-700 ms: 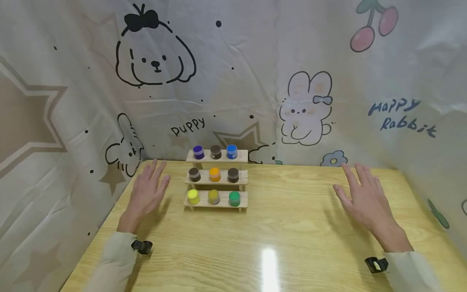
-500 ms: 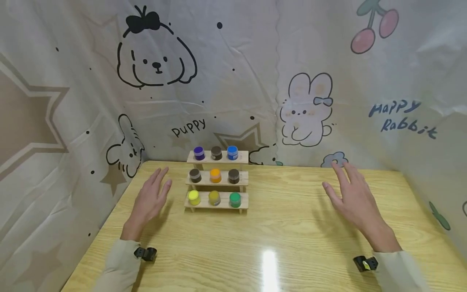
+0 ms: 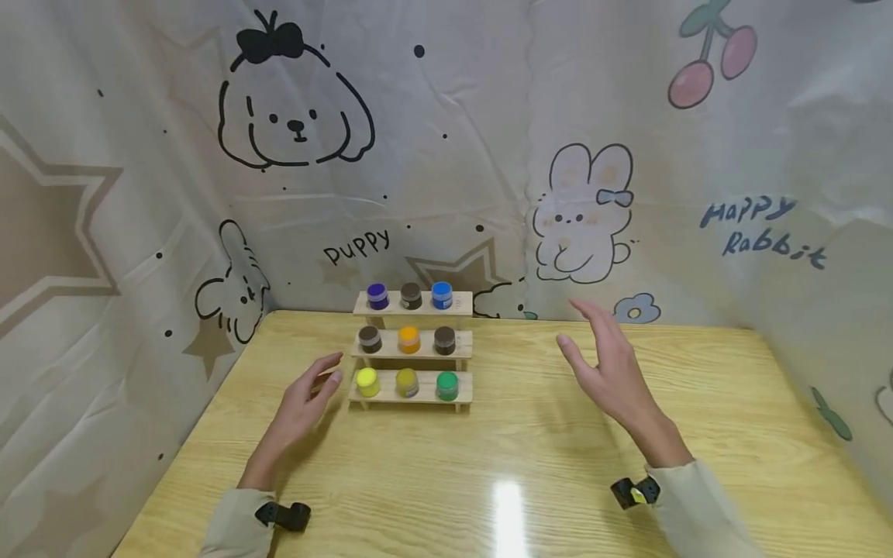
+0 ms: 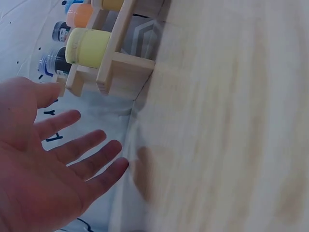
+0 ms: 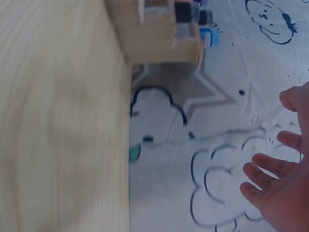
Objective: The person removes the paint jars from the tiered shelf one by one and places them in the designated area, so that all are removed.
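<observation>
A three-step wooden rack (image 3: pixel 425 397) stands toward the back of the table, bearing small paint jars in three rows. On its lowest step are a yellow jar (image 3: pixel 367 382), an ochre jar (image 3: pixel 407 382) and a green jar (image 3: pixel 447 385). The middle step has an orange jar (image 3: pixel 408 339) between two dark ones; the top step has purple, dark and blue jars. My left hand (image 3: pixel 300 411), fingers loosely extended, is just left of the rack, near the yellow jar, and holds nothing. Well to the rack's right, my right hand (image 3: pixel 617 380) hovers with its fingers spread and no object in it.
The light wooden table (image 3: pixel 418 480) runs back to a pale printed curtain (image 3: pixel 474 93) with cartoon drawings. The same cloth closes in the left and right sides. Dark wrist cameras (image 3: pixel 284 514) sit at both cuffs.
My right hand has moved left, toward the rack. My left hand has come slightly right and nearer the front, its fingers turning toward the lowest step. The jars stay in place.
</observation>
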Available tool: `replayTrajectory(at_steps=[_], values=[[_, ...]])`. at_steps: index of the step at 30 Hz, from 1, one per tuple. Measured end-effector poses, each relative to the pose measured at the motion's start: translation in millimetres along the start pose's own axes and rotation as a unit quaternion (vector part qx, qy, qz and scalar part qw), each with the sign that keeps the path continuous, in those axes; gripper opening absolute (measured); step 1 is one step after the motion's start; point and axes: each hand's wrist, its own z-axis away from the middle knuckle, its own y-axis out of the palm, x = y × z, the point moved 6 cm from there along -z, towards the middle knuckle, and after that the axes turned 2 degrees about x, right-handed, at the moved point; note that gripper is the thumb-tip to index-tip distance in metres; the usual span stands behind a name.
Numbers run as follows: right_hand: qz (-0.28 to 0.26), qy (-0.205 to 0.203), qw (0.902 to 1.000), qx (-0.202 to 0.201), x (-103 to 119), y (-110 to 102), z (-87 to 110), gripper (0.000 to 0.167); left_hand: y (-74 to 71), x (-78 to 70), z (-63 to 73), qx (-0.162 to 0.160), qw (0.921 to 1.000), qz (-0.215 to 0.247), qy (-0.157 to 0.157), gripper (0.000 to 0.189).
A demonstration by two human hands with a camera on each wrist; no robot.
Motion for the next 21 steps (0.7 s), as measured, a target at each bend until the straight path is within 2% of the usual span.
replayTrajectory(at_steps=[4, 8, 15, 21], values=[[-0.06, -0.002, 0.9981, -0.016, 11, 12, -15.0, 0.055, 5.4, 0.4, 0.7, 0.001, 0.9999, 0.013, -0.011, 0.046], [-0.124, 0.004, 0.992, -0.024, 21, 25, -32.0, 0.054, 10.5, -0.9, -0.4, 0.007, 0.9991, 0.041, -0.011, 0.044], [-0.258, 0.019, 0.9658, -0.017, 31, 51, -57.8, 0.055, 20.2, 0.9, 0.6, 0.029, 0.995, 0.094, -0.017, 0.044], [-0.331, 0.026, 0.9431, -0.01, 39, 73, -78.9, 0.054, 23.6, 5.8, -0.1, 0.036, 0.9953, 0.087, -0.022, 0.045]])
